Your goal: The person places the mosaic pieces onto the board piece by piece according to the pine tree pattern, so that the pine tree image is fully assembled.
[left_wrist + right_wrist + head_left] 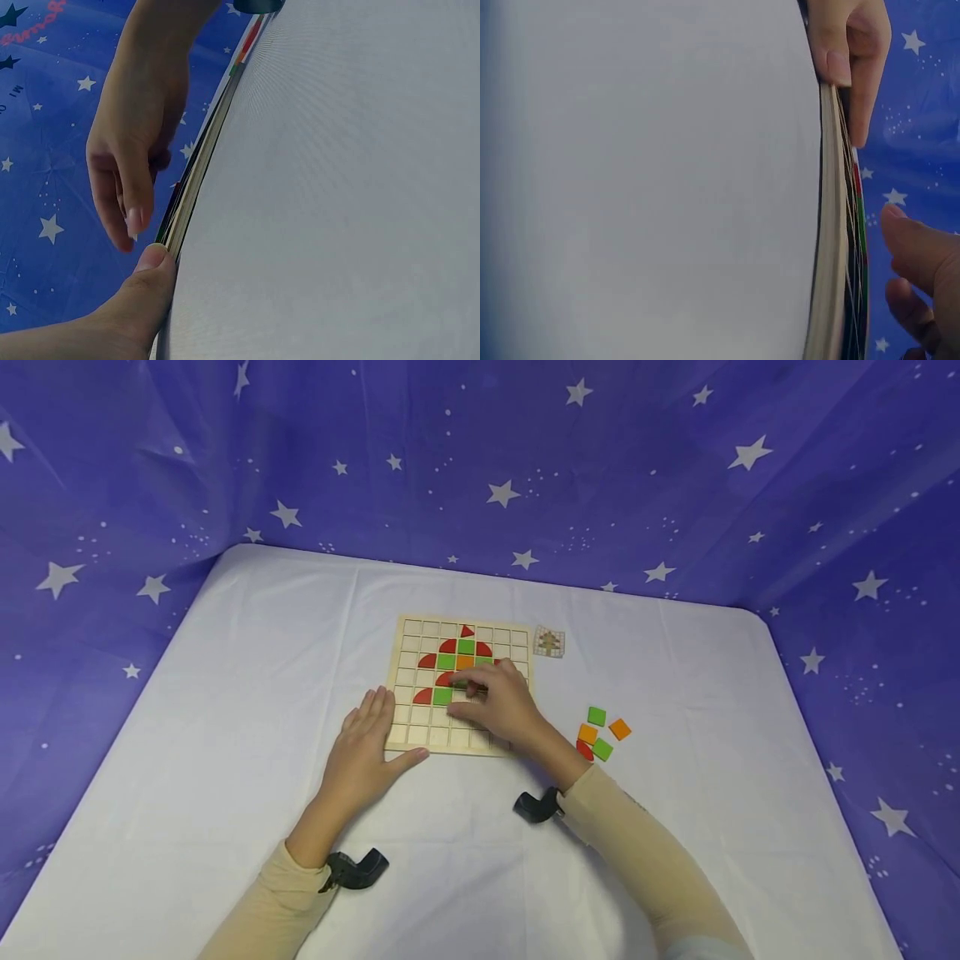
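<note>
A square wooden grid board (420, 737) lies on the white table in the head view, with red, green and orange tiles set in its squares. My left hand (359, 758) rests at the board's lower left corner, fingers straight along the left edge and thumb at the front edge. Above the middle of the board hovers my right hand (504, 700), its thumb and index finger apart with no tile visible between them. It hides part of the pattern. A red quarter-round tile (423, 697) and a green square tile (442, 697) sit in the row left of its thumb.
Several loose tiles lie right of the board, among them a green square (596, 717), an orange square (619, 729) and a red rounded piece (585, 751). A small pattern card (550, 642) lies beside the board's upper right corner. Behind the table hangs a blue star-printed cloth (420, 518).
</note>
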A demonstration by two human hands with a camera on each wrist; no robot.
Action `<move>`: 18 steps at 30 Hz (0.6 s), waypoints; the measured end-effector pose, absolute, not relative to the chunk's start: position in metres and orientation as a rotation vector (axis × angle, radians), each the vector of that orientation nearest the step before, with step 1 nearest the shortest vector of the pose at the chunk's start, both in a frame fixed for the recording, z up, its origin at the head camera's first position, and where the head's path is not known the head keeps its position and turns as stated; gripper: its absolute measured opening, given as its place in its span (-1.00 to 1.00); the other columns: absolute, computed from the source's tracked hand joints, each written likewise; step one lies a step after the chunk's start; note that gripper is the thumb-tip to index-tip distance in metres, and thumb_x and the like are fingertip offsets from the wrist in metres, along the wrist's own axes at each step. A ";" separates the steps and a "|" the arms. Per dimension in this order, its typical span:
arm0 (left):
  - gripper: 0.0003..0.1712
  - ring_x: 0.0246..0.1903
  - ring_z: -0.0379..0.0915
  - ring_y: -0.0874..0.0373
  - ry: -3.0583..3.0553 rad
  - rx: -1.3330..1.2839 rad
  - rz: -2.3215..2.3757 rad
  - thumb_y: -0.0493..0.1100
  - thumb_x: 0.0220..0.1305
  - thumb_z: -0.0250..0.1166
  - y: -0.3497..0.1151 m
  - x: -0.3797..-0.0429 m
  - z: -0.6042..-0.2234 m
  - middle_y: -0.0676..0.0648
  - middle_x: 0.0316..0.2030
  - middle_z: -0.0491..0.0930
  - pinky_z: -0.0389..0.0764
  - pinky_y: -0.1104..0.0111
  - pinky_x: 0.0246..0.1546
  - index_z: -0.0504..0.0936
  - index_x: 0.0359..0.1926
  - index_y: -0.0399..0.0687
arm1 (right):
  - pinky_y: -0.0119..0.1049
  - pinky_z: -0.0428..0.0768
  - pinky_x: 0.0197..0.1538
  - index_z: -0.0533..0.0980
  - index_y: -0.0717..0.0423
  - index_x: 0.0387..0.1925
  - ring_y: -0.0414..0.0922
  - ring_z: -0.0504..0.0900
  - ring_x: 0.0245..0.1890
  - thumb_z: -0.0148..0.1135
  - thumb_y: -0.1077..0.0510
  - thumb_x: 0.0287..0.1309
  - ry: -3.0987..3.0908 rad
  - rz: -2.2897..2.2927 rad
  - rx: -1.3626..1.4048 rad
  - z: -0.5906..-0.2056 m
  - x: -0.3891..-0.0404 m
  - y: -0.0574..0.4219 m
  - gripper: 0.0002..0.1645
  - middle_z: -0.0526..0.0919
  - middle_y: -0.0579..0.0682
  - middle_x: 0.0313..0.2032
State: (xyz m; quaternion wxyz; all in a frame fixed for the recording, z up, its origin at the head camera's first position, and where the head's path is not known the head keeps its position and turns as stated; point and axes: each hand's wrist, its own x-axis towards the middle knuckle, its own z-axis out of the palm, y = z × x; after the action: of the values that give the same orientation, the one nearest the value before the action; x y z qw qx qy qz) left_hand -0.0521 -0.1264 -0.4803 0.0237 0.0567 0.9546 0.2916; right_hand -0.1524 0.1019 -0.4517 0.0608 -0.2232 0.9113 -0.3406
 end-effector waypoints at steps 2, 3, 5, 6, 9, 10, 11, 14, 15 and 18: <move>0.24 0.58 -0.27 -0.11 2.954 0.174 0.905 0.39 0.17 0.30 -0.126 -0.052 -0.481 -0.21 0.57 -0.11 -0.13 -0.05 0.55 -0.05 0.55 -0.27 | -0.22 0.27 -0.14 0.66 -0.16 0.04 -0.14 0.29 -0.24 0.53 -0.14 -0.01 2.766 -1.033 -0.689 -0.450 -0.151 0.112 -0.46 0.59 -0.22 -0.33; 0.24 0.58 -0.27 -0.11 2.953 0.172 0.907 0.38 0.17 0.30 -0.126 -0.052 -0.481 -0.21 0.57 -0.11 -0.13 -0.05 0.55 -0.04 0.55 -0.27 | -0.21 0.25 -0.14 0.66 -0.14 0.05 -0.14 0.28 -0.24 0.52 -0.14 0.00 2.775 -1.029 -0.693 -0.449 -0.150 0.119 -0.46 0.59 -0.22 -0.32; 0.24 0.58 -0.27 -0.11 2.950 0.169 0.912 0.38 0.16 0.31 -0.126 -0.052 -0.481 -0.21 0.57 -0.11 -0.13 -0.05 0.55 -0.04 0.55 -0.27 | -0.21 0.22 -0.15 0.66 -0.12 0.04 -0.13 0.27 -0.25 0.51 -0.13 0.01 2.794 -1.022 -0.698 -0.449 -0.148 0.132 -0.48 0.59 -0.20 -0.32; 0.24 0.58 -0.27 -0.11 2.950 0.167 0.913 0.38 0.16 0.31 -0.126 -0.052 -0.481 -0.20 0.57 -0.11 -0.13 -0.05 0.55 -0.04 0.55 -0.27 | -0.21 0.21 -0.16 0.66 -0.12 0.04 -0.13 0.26 -0.25 0.52 -0.13 0.01 2.810 -1.010 -0.695 -0.449 -0.148 0.140 -0.48 0.59 -0.20 -0.32; 0.25 0.58 -0.27 -0.11 2.949 0.163 0.915 0.38 0.16 0.32 -0.126 -0.052 -0.481 -0.20 0.57 -0.11 -0.12 -0.05 0.55 -0.04 0.55 -0.26 | -0.22 0.20 -0.15 0.67 -0.11 0.02 -0.13 0.27 -0.24 0.52 -0.12 0.00 2.848 -0.983 -0.666 -0.448 -0.143 0.163 -0.49 0.61 -0.18 -0.30; 0.25 0.58 -0.27 -0.11 2.949 0.163 0.916 0.38 0.15 0.32 -0.125 -0.052 -0.481 -0.20 0.57 -0.11 -0.12 -0.05 0.55 -0.04 0.55 -0.26 | -0.21 0.20 -0.13 0.67 -0.10 0.02 -0.13 0.27 -0.23 0.53 -0.11 -0.01 2.859 -0.976 -0.655 -0.448 -0.142 0.172 -0.48 0.62 -0.17 -0.29; 0.25 0.58 -0.27 -0.11 2.950 0.162 0.915 0.38 0.15 0.33 -0.125 -0.052 -0.481 -0.20 0.57 -0.11 -0.12 -0.05 0.55 -0.04 0.55 -0.26 | -0.21 0.20 -0.12 0.67 -0.09 0.02 -0.13 0.28 -0.23 0.54 -0.11 -0.02 2.874 -0.966 -0.640 -0.449 -0.140 0.180 -0.48 0.63 -0.16 -0.27; 0.25 0.58 -0.27 -0.12 2.949 0.164 0.923 0.37 0.15 0.34 -0.125 -0.052 -0.480 -0.21 0.57 -0.11 -0.12 -0.05 0.55 -0.04 0.55 -0.26 | -0.22 0.18 -0.09 0.67 -0.09 0.01 -0.14 0.28 -0.20 0.54 -0.10 -0.02 2.906 -0.939 -0.585 -0.450 -0.133 0.205 -0.48 0.65 -0.14 -0.23; 0.25 0.58 -0.27 -0.12 2.948 0.165 0.924 0.37 0.15 0.34 -0.125 -0.052 -0.480 -0.20 0.57 -0.11 -0.12 -0.05 0.55 -0.04 0.55 -0.26 | -0.22 0.18 -0.09 0.67 -0.08 0.01 -0.14 0.27 -0.20 0.54 -0.09 -0.03 2.914 -0.935 -0.569 -0.450 -0.131 0.213 -0.48 0.65 -0.13 -0.22; 0.26 0.58 -0.27 -0.12 2.949 0.164 0.926 0.37 0.14 0.34 -0.125 -0.052 -0.480 -0.20 0.57 -0.11 -0.13 -0.05 0.55 -0.05 0.55 -0.26 | -0.22 0.17 -0.10 0.67 -0.07 0.01 -0.13 0.27 -0.19 0.54 -0.08 -0.03 2.949 -0.904 -0.542 -0.451 -0.123 0.236 -0.48 0.66 -0.12 -0.19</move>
State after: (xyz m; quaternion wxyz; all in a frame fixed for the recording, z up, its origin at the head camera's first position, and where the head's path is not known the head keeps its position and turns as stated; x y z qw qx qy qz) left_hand -0.0522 -0.1252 -0.4803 0.0231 0.0531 0.9525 0.2990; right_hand -0.1226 0.2360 -0.4506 0.0050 -0.1731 0.9416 -0.2887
